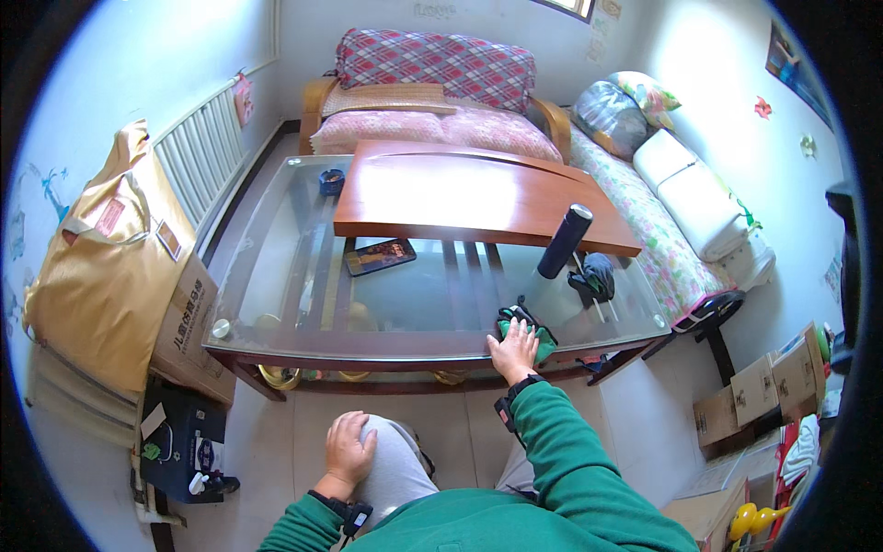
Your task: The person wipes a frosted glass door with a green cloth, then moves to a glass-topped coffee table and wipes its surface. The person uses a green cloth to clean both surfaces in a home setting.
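Note:
My right hand lies at the front edge of the glass-topped table, fingers spread over a bunched green and black item. Part of that item is under the palm, and its kind cannot be made out. On my left thigh rests my left hand, flat and holding nothing. Beyond the right hand stands a dark blue cylindrical bottle. A dark folded bundle with thin pale sticks lies to the bottle's right. Farther left on the glass is a phone-like flat object.
A glossy wooden board covers the table's far part, beside a small blue round container. Behind stands a sofa. Cardboard boxes stack at the right; a yellow-covered object and carton stand left.

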Motion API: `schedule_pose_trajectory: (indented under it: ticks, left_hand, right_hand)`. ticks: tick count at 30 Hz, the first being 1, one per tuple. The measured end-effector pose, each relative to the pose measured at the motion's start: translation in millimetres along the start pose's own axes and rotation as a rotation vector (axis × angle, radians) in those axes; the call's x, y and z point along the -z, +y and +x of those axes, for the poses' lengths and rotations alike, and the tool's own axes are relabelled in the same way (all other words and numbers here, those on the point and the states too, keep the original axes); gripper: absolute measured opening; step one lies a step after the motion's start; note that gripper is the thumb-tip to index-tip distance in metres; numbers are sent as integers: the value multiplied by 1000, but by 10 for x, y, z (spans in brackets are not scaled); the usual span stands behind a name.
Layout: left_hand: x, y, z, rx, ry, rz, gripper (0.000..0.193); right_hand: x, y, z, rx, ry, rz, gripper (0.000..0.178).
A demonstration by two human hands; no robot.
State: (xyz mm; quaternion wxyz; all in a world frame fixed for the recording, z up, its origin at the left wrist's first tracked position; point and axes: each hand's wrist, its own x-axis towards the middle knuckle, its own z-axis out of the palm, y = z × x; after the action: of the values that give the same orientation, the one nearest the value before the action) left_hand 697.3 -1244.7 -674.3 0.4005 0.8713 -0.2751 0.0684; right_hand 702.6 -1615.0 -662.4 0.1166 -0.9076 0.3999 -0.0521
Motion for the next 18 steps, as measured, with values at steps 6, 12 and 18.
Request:
schedule_pose_trajectory:
  ticks: [6,12,18]
  left_hand:
    - [64,24,31,-17,-20,7,31]
    - [-1,187,71,5,-71,81,31]
    - [-179,322,32,69,-49,211,28]
  right_hand:
    - [-167,-528,-169,161,-29,11,82]
    - [-277,-1144,-531,730,-102,49,68]
    - [-314,-1082,-308,948,-170,127,53]
